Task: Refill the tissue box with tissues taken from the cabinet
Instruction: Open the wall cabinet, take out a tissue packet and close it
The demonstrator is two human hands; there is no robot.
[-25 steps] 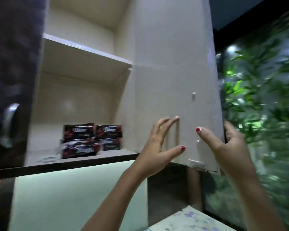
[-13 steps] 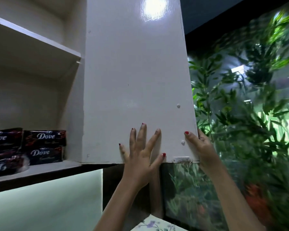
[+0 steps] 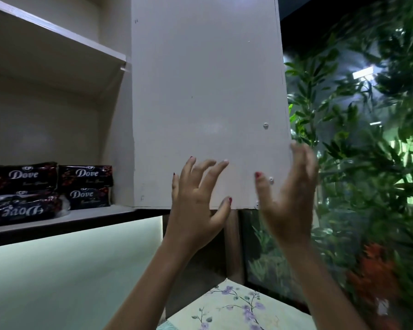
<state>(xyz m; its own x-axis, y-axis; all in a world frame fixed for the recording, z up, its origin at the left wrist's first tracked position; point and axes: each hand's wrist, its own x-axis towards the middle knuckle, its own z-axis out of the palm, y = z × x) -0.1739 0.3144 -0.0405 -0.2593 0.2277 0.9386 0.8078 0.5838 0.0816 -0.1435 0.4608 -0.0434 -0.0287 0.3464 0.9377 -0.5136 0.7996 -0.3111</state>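
- White laminate cabinet door (image 3: 205,103) stands swung open, its inner face toward the camera, two small pale studs near its right edge.
- Left hand (image 3: 198,206) raised in front of the door's lower part, fingers spread and slightly curled, thumb at the bottom edge. Empty, gripping nothing; whether the fingertips touch the panel cannot be told.
- Right hand (image 3: 289,196) raised beside the door's lower right corner, seen edge-on and motion-blurred. Fingers extended upward, thumb out toward the panel, nothing held. Contact with the door edge unclear.
- Dark red polish on the nails of both hands.
- Cabinet (image 3: 57,110) interior open at left: pale walls, one upper shelf (image 3: 57,32) seen from below.
- Tissue packs (image 3: 48,189) sit on the cabinet's bottom shelf, left of the door and well apart from both hands. Dark wrappers printed "Dove", stacked two high; the lower left pack lies upside down.
- Green foliage (image 3: 358,144) behind glass fills the right side.
- Floral-printed surface (image 3: 227,306) shows low between the forearms.
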